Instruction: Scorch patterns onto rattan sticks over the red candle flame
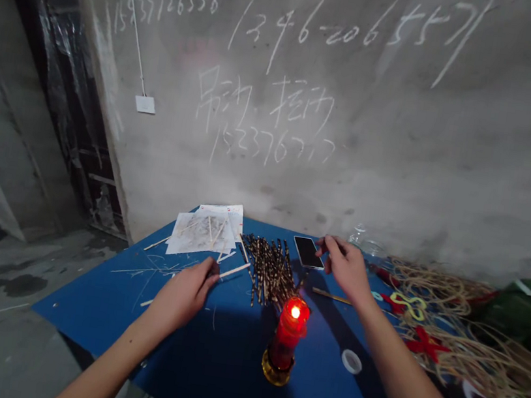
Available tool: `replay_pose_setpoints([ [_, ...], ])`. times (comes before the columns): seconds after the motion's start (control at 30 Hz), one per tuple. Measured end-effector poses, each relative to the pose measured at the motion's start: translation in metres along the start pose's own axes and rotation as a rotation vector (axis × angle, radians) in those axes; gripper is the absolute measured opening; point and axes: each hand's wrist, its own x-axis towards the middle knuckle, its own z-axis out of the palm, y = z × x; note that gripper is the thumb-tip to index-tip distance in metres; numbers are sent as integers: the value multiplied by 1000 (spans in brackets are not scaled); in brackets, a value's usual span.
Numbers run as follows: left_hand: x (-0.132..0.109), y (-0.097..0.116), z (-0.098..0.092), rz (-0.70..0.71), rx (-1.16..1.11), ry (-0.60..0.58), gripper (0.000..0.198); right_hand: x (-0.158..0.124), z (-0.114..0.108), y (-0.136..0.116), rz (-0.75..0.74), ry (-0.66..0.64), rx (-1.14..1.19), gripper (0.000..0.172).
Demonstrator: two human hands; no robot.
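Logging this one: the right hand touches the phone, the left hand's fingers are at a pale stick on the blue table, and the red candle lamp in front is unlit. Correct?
Not quite. The red candle lamp is lit; the head view shows its tip glowing. The rest stands: the right hand touches the phone, and the left hand is at a pale stick on the blue table.

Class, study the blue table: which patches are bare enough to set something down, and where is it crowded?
Bare: the table's near-left corner, and the strip between the left hand and the lamp. Crowded: sticks mid-table, papers and the phone, touched by the right hand, behind, straw at right.
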Motion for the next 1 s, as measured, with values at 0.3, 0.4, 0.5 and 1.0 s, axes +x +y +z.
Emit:
replay_pose_setpoints([
  [0.3, 55, 87, -2, 388, -140, 206, 28, -25, -7, -71, -111, -260, -75, 37],
  [0.4, 72, 97, 10, 432, -160, 217, 29, -28, -10, -74, -100, -293, -97, 34],
  [0.5, 85, 88, 22, 443, -158, 269, 27, -27, -21, -65, -110, -217, -97, 36],
  [1.0, 75, 36, 24, 194, -1186, -246, 26, -101, -24, -6, 68, 153, 432, 55],
])
